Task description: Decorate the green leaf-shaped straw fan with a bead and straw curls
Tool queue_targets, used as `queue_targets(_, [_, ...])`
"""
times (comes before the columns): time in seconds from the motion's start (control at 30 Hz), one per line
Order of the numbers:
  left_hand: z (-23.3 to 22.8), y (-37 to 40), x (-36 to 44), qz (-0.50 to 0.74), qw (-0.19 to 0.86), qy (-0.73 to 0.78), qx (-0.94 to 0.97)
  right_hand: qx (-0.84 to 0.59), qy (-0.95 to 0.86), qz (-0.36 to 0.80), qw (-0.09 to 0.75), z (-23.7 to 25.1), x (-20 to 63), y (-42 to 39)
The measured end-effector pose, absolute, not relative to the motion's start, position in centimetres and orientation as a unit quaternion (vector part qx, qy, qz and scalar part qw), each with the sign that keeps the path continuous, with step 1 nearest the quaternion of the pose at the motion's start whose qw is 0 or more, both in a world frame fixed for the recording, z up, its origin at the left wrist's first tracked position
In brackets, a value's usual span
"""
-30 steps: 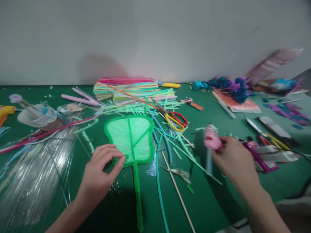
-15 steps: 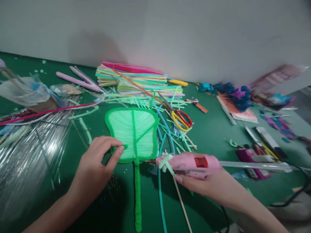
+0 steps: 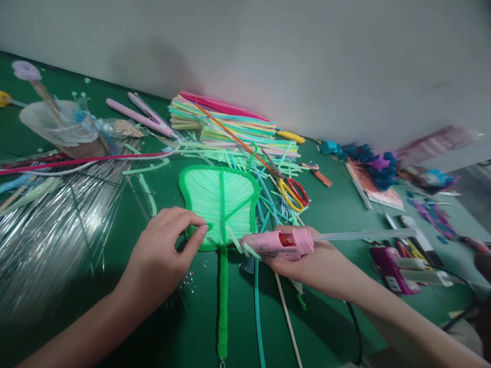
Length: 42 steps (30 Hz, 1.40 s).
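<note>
A leaf-shaped green fan (image 3: 241, 197) lies on the table, with a darker fuzzy rim, ribs and a wrapped handle (image 3: 223, 301) pointing towards me. Over its lower left part, my left hand (image 3: 172, 240) pinches a short piece of green pipe cleaner (image 3: 209, 225) between thumb and forefinger. My right hand (image 3: 303, 263) is closed around a pink hot glue gun (image 3: 282, 244), a clear glue stick (image 3: 360, 235) jutting from its back. Pale green pipe cleaner bits are wound about the gun's front. The nozzle tip, mostly hidden by them, is at the fan's lower right edge.
Behind the fan lie bundled pipe cleaners (image 3: 230, 125) and red-and-yellow scissors (image 3: 294, 194). A pink hair straightener (image 3: 140, 118), a wrapped cup (image 3: 63, 130) and silvery wires (image 3: 72, 230) are at left. To the right are a purple box (image 3: 393, 271) and a black cord (image 3: 355, 332).
The glue gun has tilted and moved left relative to the fan, its front now nearer the fan's stem. The view has shifted slightly. My left hand keeps its pinch.
</note>
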<state>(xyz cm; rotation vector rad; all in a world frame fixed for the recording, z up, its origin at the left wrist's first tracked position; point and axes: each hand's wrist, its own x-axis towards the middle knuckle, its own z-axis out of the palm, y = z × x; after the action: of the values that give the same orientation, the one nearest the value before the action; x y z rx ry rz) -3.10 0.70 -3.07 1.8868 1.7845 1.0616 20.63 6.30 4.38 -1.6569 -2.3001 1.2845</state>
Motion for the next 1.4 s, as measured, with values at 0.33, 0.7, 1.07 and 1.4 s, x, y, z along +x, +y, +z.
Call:
queue_targets(0.33, [-2.8,0.4,-3.1,0.378,0.153,0.642,0.65,-0.534,-0.737,0.415,0.006,3.9,20.5,6.4])
queue_targets(0.7, [-2.2,0.3,-3.0,0.376,0.153,0.645,0.647,-0.508,-0.76,0.406,0.011,3.6,20.4,6.8])
queue_targets(1.07, [-1.9,0.1,-2.8,0.329,0.295,0.667,0.6,-0.455,-0.776,0.435,0.041,3.2,20.7,7.1])
queue_targets(1.4, [-2.0,0.2,-2.7,0.328,0.392,0.637,0.577,-0.417,-0.831,0.367,0.017,3.1,20.5,7.5])
